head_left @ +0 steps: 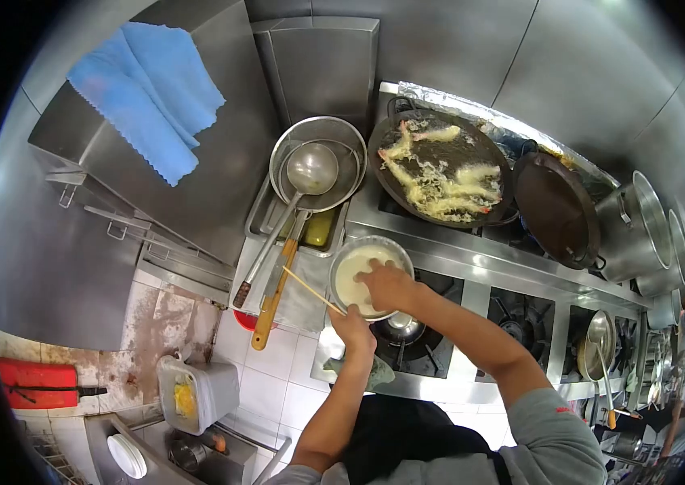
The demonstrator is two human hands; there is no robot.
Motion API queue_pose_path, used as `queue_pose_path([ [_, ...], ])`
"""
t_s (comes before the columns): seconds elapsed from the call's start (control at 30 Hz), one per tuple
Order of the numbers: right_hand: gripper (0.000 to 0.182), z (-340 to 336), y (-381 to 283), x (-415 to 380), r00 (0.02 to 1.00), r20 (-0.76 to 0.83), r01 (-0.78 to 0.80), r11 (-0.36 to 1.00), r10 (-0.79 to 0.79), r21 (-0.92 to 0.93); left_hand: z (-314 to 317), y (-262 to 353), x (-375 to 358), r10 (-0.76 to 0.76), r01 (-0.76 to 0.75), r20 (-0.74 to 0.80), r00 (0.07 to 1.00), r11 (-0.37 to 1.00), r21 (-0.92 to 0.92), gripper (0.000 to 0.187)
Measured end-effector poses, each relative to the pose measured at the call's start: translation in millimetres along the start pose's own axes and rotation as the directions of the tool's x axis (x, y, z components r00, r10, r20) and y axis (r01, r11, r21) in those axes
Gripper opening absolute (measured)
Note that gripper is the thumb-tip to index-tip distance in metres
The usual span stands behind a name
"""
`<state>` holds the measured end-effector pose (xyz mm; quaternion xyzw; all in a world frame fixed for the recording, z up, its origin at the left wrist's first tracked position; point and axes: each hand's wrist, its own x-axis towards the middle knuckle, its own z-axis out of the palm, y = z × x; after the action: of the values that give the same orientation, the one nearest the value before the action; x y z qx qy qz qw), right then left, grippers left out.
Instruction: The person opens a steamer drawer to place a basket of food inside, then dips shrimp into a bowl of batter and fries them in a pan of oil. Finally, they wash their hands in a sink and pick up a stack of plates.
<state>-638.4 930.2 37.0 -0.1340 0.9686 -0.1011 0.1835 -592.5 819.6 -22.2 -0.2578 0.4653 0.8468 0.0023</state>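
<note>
A metal bowl (405,257) of pale, creamy batter (348,271) is held at the front edge of the stove. My left hand (353,329) grips the near rim of the bowl, with a pair of wooden chopsticks (310,288) pointing out to the left from the same grip. Over the bowl, my right hand (388,288) reaches in with fingers apart and the tips down at the batter; I see nothing between them. Behind, several pieces of battered shrimp (447,196) bubble in oil in a dark wok (385,167).
A ladle (313,168) rests in a wire strainer (279,136) over a tray of oil (320,229), left of the wok. A second dark pan (554,210) and tall pots (633,234) stand to the right. Burners (518,319) lie in front; a blue cloth (157,93) hangs upper left.
</note>
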Motion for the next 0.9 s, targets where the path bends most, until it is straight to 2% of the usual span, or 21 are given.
queue_pose_path([
  [0.07, 0.060, -18.6, 1.5, -3.1, 1.000, -0.010, -0.013, 1.000, 0.013, -0.003, 18.6, 15.6, -5.1, 0.033, -0.033, 0.017, 0.999, 0.999, -0.021, 0.042],
  [0.1, 0.060, -27.9, 2.3, -3.2, 0.998, -0.064, -0.016, 0.999, 0.014, -0.031, 25.9, 21.1, -1.8, 0.045, -0.046, 0.007, 0.999, 0.999, 0.017, 0.039],
  [0.17, 0.056, -47.4, 3.3, -1.9, 0.984, -0.176, -0.023, 0.999, 0.016, -0.041, 43.8, 43.7, -4.8, 0.012, -0.014, 0.049, 0.999, 0.999, 0.038, 0.039],
  [0.2, 0.056, -48.1, 7.6, 4.5, 0.985, -0.171, -0.030, 0.999, 0.022, -0.042, 52.9, 54.1, -4.5, -0.014, 0.009, 0.091, 0.996, 0.998, 0.064, 0.038],
  [0.27, 0.051, -49.9, 16.9, 20.8, 0.917, -0.398, -0.068, 0.991, 0.018, -0.112, 66.0, 60.0, 6.7, 0.002, -0.010, 0.130, 0.991, 0.998, 0.062, 0.036],
  [0.3, 0.044, -70.7, 17.4, 25.4, 0.939, -0.341, -0.056, 0.998, 0.052, -0.002, 75.3, 69.4, 9.0, 0.001, -0.013, 0.166, 0.986, 0.997, 0.073, 0.036],
  [0.4, 0.037, -80.3, 32.9, 45.4, 0.910, -0.395, -0.128, 0.992, 0.126, 0.021, 97.0, 76.5, 30.3, -0.005, -0.016, 0.235, 0.972, 0.996, 0.087, 0.033],
  [0.47, 0.036, -88.2, 50.2, 59.8, 0.919, -0.368, -0.149, 0.989, 0.144, 0.016, 109.2, 78.6, 45.6, 0.014, -0.056, 0.285, 0.958, 0.988, 0.143, 0.032],
  [0.53, 0.040, -92.7, 72.2, 65.6, 0.959, -0.252, -0.104, 0.989, 0.127, 0.103, 121.6, 89.6, 51.4, -0.031, -0.015, 0.282, 0.959, 0.987, 0.159, 0.030],
  [0.57, 0.042, -111.3, 70.7, 57.5, 0.973, -0.233, -0.019, 0.999, 0.007, -0.048, 122.1, 83.9, 61.5, -0.032, -0.018, 0.302, 0.953, 0.987, 0.160, 0.029],
  [0.63, 0.046, -148.2, 57.8, 39.7, 0.890, -0.435, -0.094, 0.989, 0.137, 0.117, 124.3, 85.1, 71.4, -0.079, 0.017, 0.315, 0.946, 0.981, 0.195, 0.025],
  [0.7, 0.040, -182.8, 60.3, 31.3, 0.836, -0.510, -0.233, 0.973, 0.203, 0.006, 124.1, 95.0, 73.6, -0.099, 0.032, 0.329, 0.939, 0.978, 0.204, 0.026],
  [0.73, 0.040, -193.2, 65.5, 29.1, 0.837, -0.505, -0.240, 0.971, 0.212, 0.008, 123.9, 98.5, 77.0, -0.100, 0.030, 0.338, 0.936, 0.978, 0.206, 0.027],
  [0.8, 0.029, -207.0, 78.3, 26.2, 0.701, -0.613, -0.299, 0.930, 0.365, 0.212, 116.5, 102.7, 85.4, -0.130, 0.049, 0.346, 0.929, 0.971, 0.233, 0.029],
  [0.9, 0.021, -190.7, 110.0, 38.8, 0.649, -0.640, -0.342, 0.909, 0.412, 0.238, 96.0, 103.4, 99.6, -0.165, 0.069, 0.324, 0.932, 0.955, 0.288, 0.036],
])
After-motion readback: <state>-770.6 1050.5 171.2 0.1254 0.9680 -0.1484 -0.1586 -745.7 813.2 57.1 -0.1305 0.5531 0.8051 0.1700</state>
